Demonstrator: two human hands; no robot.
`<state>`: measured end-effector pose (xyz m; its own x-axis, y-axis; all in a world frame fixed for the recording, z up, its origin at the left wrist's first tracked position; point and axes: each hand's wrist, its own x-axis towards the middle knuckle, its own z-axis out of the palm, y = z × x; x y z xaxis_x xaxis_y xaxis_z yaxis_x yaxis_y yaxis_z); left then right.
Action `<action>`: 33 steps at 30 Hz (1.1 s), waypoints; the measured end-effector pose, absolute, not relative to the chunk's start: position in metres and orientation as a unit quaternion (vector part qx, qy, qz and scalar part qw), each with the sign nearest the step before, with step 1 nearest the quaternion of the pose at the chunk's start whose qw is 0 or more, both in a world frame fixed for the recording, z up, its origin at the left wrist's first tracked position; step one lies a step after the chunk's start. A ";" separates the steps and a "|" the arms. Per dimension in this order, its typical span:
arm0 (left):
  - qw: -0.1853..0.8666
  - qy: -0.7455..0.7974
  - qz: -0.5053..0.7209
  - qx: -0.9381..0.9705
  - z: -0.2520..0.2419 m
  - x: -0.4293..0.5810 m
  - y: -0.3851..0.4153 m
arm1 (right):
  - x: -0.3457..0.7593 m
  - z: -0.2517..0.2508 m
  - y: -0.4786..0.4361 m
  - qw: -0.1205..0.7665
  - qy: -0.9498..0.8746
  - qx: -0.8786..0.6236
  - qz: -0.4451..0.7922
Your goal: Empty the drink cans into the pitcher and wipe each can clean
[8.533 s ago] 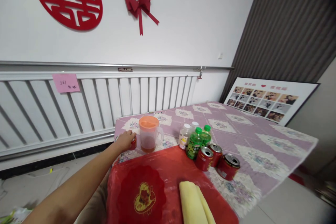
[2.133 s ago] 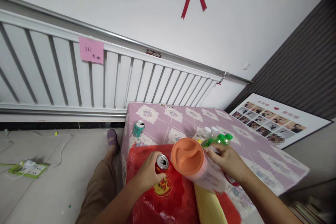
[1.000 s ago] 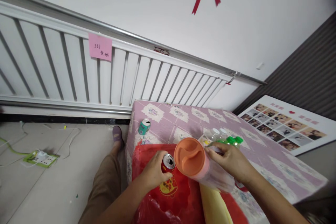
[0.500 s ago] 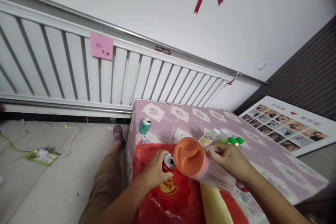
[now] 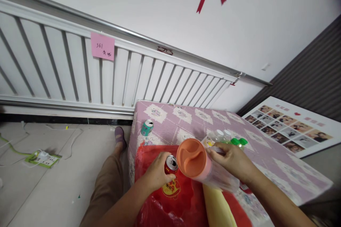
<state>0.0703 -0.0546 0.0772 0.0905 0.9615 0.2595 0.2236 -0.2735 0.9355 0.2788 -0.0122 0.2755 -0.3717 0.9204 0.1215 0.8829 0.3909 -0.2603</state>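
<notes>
Yellow cloth (image 5: 218, 207): lying at four o'clock from the red can (image 5: 171, 164), crossing the red tray (image 5: 146, 159) below the pitcher (image 5: 222, 177).
Left hand (image 5: 157, 173): curling thumb and fingers around the can, pinching it from opposite sides; possibly denting or tipping it by squeezing unevenly.
Red can: sitting on or hovering above the tray near a gold heart (image 5: 172, 189), cannot tell which; facing mouth upward.
Pitcher: tilting, pointing its orange lid (image 5: 190, 158) canward at three o'clock, just beside the rim; showing no clear stream. Risking spills by overtilting, or knocking the can by swinging in.
Right hand (image 5: 231, 158): bending fingers together around the handle; possibly slipping, from bearing weight on one side.
Green-capped bottles (image 5: 239, 141): standing at two o'clock, partly hiding behind the right hand; perhaps toppling if catching its knuckles.
Teal can (image 5: 147, 127): standing clear at eleven o'clock.
Radiator (image 5: 133, 74): running along the wall, twelve o'clock.
</notes>
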 end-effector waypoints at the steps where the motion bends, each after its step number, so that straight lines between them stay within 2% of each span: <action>1: 0.381 0.468 0.486 0.632 0.077 0.070 -0.055 | 0.279 0.276 -0.012 0.123 -0.825 -0.546 0.074; 33: 0.389 0.461 0.491 0.628 0.081 0.069 -0.056 | 0.272 0.276 -0.013 0.114 -0.825 -0.550 0.060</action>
